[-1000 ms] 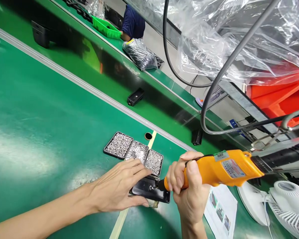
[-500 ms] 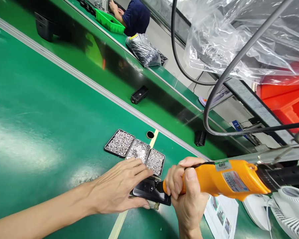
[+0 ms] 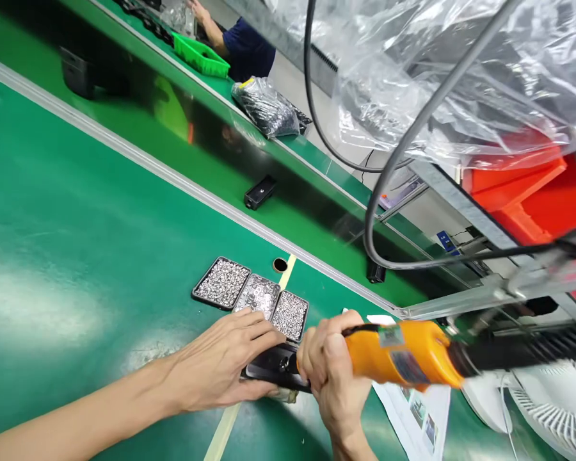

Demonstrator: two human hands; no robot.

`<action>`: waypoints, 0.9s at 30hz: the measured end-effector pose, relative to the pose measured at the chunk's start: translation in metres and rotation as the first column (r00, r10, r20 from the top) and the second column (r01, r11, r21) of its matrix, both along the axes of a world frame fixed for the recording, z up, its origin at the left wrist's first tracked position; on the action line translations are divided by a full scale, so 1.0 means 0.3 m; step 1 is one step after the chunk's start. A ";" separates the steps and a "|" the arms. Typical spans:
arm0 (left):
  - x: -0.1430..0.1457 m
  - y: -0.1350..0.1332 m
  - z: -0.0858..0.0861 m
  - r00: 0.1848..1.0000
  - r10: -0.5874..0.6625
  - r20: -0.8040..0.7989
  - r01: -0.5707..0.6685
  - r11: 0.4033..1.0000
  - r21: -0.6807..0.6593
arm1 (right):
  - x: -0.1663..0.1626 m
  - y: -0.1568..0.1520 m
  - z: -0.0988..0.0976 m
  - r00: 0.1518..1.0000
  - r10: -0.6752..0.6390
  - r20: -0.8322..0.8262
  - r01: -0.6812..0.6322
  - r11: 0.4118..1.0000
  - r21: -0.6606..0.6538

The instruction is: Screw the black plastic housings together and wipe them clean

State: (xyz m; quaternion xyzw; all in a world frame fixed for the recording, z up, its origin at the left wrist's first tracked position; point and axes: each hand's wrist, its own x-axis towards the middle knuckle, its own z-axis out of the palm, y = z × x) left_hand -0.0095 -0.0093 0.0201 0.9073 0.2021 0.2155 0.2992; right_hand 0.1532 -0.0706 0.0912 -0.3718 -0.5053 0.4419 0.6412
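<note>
A black plastic housing (image 3: 267,366) lies on the bench, partly hidden under my fingers. My left hand (image 3: 230,362) grips it, fingers along the far side and thumb along the near side. My right hand (image 3: 333,374) is wrapped around the front of an orange electric screwdriver (image 3: 400,352). The screwdriver's tip meets the housing near a screw-like shiny spot, just right of my left fingers. Beneath the housing, a pale block or fixture (image 3: 287,396) shows in part. Just beyond my left hand, three shallow trays (image 3: 211,302) of small metal parts stand side by side.
A round dark-centred piece (image 3: 280,265) sits beyond the trays by yellow tape. Behind the metal rail, a green strip carries black housings (image 3: 260,192). Grey cable (image 3: 379,211) loops overhead. Printed sheets (image 3: 420,410) and a white fan (image 3: 552,403) are at right. A co-worker's arm (image 3: 216,35) shows far off.
The whole view has shifted a little. The screwdriver's rear end has swung left in the picture, while its tip stays at the housing. My left hand keeps its grip.
</note>
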 end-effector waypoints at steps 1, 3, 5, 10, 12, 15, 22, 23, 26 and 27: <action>0.000 0.001 0.001 1.000 0.006 0.002 -0.006 1.000 0.014 | 0.002 0.006 0.016 1.000 0.016 -0.012 -0.016 1.000 -0.015; -0.001 0.001 -0.002 1.000 0.009 0.008 -0.009 0.999 0.038 | 0.003 0.025 0.062 0.998 0.009 -0.066 -0.009 1.000 0.000; -0.004 -0.003 -0.014 0.999 0.026 0.030 -0.028 0.998 0.059 | 0.006 0.059 0.104 0.985 -0.091 -0.146 0.103 0.991 0.081; -0.011 0.004 -0.068 0.991 0.069 0.116 -0.085 0.986 0.143 | 0.078 0.218 0.067 0.938 -0.341 0.059 0.336 0.938 0.092; -0.007 0.017 -0.073 0.989 0.071 0.129 -0.101 0.965 0.242 | 0.138 0.274 0.017 0.927 -0.304 0.219 0.288 0.952 0.103; 0.011 0.019 -0.044 0.994 0.053 0.097 -0.088 0.913 0.398 | 0.225 0.284 -0.045 0.713 -0.340 0.613 0.298 0.939 0.174; 0.055 -0.029 0.023 0.987 0.114 0.115 -0.118 0.992 0.032 | 0.420 0.044 -0.236 0.217 -0.544 0.811 0.573 0.743 0.345; 0.055 -0.025 0.025 0.966 0.201 0.160 -0.179 0.974 -0.141 | 0.452 0.012 -0.274 0.188 -0.567 0.802 0.597 0.714 0.364; 0.051 0.000 0.044 0.853 0.466 0.234 -0.170 0.673 -0.720 | 0.520 -0.052 -0.351 0.181 -0.599 0.780 0.590 0.701 0.401; 0.049 0.007 0.056 0.819 0.526 0.231 -0.095 0.521 -0.849 | 0.525 -0.063 -0.356 0.197 -0.599 0.776 0.571 0.714 0.406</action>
